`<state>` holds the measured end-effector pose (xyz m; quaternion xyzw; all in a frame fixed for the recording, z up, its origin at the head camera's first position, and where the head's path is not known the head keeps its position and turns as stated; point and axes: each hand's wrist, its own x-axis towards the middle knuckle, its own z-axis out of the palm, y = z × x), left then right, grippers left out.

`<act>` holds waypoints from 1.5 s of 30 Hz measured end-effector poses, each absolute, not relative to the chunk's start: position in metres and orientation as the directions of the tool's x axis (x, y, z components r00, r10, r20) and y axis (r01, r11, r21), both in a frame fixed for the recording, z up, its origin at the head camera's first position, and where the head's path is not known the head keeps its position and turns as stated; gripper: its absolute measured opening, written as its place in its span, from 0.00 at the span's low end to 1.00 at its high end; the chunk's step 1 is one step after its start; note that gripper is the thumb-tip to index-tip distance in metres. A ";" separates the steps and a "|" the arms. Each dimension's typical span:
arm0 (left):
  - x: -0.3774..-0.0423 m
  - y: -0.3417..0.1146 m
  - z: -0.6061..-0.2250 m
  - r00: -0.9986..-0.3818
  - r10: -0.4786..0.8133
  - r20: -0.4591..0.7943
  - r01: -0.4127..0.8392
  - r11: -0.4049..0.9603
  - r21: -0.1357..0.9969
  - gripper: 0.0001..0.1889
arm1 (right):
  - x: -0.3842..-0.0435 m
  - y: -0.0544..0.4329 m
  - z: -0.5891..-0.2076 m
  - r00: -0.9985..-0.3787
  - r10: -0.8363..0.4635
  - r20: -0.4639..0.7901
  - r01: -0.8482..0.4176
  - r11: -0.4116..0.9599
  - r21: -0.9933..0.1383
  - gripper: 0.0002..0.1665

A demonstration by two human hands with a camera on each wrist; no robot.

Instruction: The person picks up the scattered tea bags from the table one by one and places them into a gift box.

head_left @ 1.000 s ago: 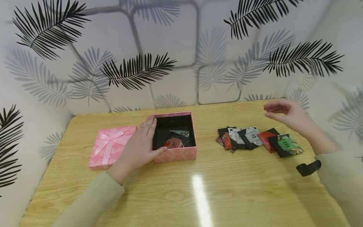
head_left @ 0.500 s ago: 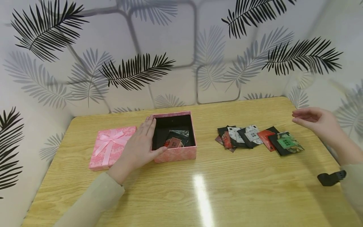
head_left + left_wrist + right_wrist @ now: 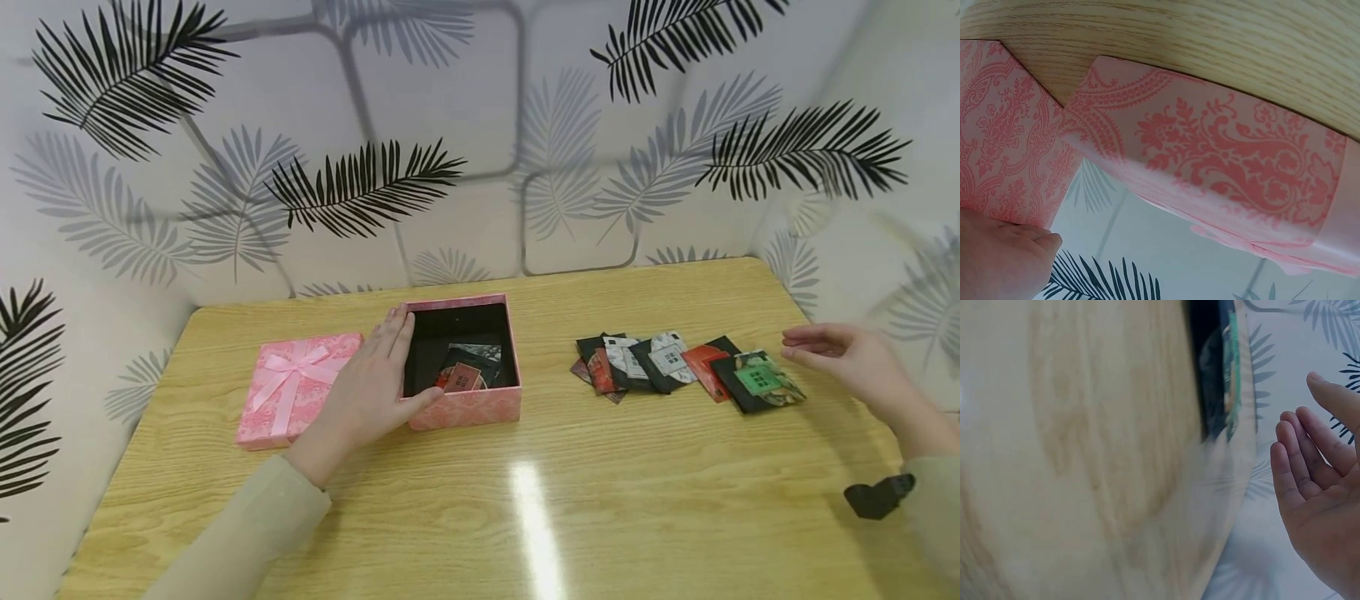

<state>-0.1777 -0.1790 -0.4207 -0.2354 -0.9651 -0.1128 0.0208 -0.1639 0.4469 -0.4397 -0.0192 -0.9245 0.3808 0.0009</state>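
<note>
My left hand [image 3: 367,379] rests with straight fingers along the left side of an open pink box [image 3: 465,410] with a black inside. A few flat sachets [image 3: 463,375] lie in the box, one with a red label. To the right, my right hand [image 3: 851,362] hovers just beside a black sachet with a green label [image 3: 759,380], holding nothing. In the right wrist view its fingers [image 3: 1300,456] are loosely bent and the palm is bare. That sachet is the rightmost in an overlapping row, with a red sachet [image 3: 707,370] and black-and-white sachets [image 3: 670,361] beside it.
Left of the box lies its pink lid [image 3: 288,387] with a ribbon bow, partly behind my left hand. The wooden table [image 3: 600,492] meets a leaf-patterned wall covering [image 3: 465,208] at the back. A dark band [image 3: 879,496] sits at my right wrist.
My right hand has moved right, away from above the sachets, then lowered toward the green-labelled one. The left hand stays on the box.
</note>
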 end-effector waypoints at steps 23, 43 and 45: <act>-0.178 -0.178 -0.420 -0.886 0.455 0.092 0.464 0.863 0.202 0.58 | -0.162 0.449 -0.463 -0.989 -0.033 -0.144 0.069 0.758 -0.649 0.38; -0.178 -0.179 -0.421 -0.888 0.450 0.097 0.461 0.863 0.206 0.58 | -0.162 0.434 -0.467 -0.998 -0.006 -0.059 0.028 0.838 -0.545 0.39; -0.178 -0.179 -0.421 -0.888 0.450 0.098 0.461 0.864 0.203 0.58 | -0.161 0.433 -0.467 -0.998 0.003 -0.058 0.034 0.840 -0.542 0.39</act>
